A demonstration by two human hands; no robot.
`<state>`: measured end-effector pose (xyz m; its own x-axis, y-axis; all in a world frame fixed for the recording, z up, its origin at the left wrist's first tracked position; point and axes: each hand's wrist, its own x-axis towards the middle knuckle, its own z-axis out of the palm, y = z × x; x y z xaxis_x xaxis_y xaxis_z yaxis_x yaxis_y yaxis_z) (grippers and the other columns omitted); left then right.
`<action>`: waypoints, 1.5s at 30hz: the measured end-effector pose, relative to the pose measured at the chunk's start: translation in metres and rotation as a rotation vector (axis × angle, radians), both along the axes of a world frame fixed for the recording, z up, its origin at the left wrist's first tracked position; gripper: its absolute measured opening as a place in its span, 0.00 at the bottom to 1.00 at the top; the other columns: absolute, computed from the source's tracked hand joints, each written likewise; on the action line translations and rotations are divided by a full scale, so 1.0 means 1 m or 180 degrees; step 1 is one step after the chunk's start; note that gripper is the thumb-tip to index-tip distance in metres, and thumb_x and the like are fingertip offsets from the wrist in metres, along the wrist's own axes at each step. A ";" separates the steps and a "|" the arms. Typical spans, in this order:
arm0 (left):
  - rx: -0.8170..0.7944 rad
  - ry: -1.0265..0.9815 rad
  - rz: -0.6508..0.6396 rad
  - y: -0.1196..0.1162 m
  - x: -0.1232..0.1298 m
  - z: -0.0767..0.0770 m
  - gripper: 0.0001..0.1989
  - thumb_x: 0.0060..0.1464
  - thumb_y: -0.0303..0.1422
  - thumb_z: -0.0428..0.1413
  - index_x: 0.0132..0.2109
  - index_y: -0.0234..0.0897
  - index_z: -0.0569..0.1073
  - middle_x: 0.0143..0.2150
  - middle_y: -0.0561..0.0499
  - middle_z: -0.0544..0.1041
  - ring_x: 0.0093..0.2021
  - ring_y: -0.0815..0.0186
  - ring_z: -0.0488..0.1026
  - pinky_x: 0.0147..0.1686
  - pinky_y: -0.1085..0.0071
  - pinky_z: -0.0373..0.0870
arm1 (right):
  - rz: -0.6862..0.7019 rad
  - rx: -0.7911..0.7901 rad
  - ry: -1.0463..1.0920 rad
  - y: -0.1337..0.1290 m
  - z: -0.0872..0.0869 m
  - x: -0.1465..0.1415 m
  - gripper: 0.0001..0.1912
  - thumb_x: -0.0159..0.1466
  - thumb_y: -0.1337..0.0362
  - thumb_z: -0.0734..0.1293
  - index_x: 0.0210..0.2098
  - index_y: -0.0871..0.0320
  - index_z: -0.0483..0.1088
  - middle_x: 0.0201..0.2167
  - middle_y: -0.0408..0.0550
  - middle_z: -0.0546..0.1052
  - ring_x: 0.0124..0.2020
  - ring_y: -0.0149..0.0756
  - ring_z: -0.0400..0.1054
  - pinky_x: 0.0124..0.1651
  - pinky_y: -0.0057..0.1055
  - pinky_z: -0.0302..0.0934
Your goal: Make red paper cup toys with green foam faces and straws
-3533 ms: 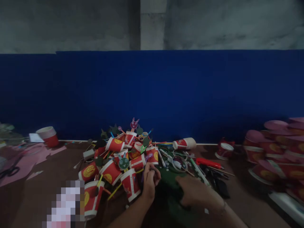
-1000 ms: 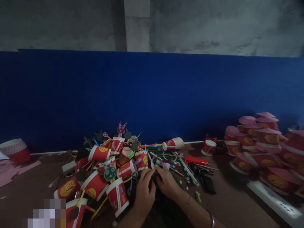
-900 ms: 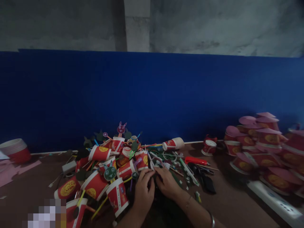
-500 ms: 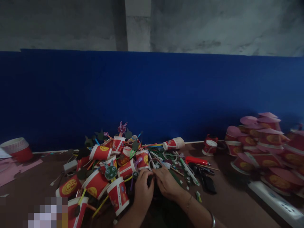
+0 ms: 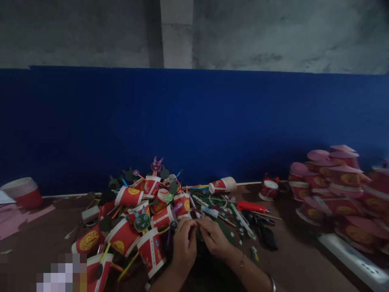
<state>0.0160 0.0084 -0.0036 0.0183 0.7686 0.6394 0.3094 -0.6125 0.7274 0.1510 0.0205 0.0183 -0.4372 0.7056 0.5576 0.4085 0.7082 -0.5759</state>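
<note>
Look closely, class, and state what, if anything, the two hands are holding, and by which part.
It cannot be told: the left hand and right hand are close together with bent fingers, hiding whatever may be between them.

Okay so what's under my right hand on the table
Dark green material shows beside the right hand and seems to run beneath it. What lies directly underneath, or between it and the left hand, is covered.

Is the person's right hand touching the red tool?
Apart. The head view shows table between the right hand and the red tool, with a white stick lying in the gap.
</note>
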 end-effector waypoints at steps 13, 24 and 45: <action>-0.1171 -0.1259 -0.0303 0.000 0.002 -0.004 0.17 0.59 0.44 0.45 0.40 0.36 0.70 0.27 0.53 0.67 0.25 0.69 0.64 0.26 0.73 0.62 | -0.1530 0.0382 -0.0898 0.033 -0.030 0.028 0.19 0.58 0.74 0.56 0.44 0.60 0.71 0.33 0.53 0.77 0.37 0.44 0.70 0.45 0.43 0.60; -0.1089 -0.1127 -0.0283 0.007 -0.002 -0.011 0.22 0.59 0.47 0.41 0.37 0.36 0.71 0.37 0.47 0.72 0.41 0.61 0.68 0.47 0.63 0.64 | -0.0400 -0.0044 0.0708 0.012 -0.005 0.004 0.02 0.59 0.68 0.62 0.31 0.56 0.66 0.37 0.49 0.70 0.41 0.39 0.66 0.46 0.35 0.61; -0.1153 -0.1090 -0.0630 0.001 0.003 -0.023 0.33 0.60 0.49 0.38 0.66 0.36 0.48 0.63 0.41 0.60 0.63 0.60 0.55 0.63 0.61 0.48 | -0.0692 0.1079 -0.0026 -0.001 -0.003 0.007 0.09 0.57 0.73 0.59 0.36 0.55 0.58 0.38 0.50 0.70 0.42 0.42 0.64 0.45 0.40 0.55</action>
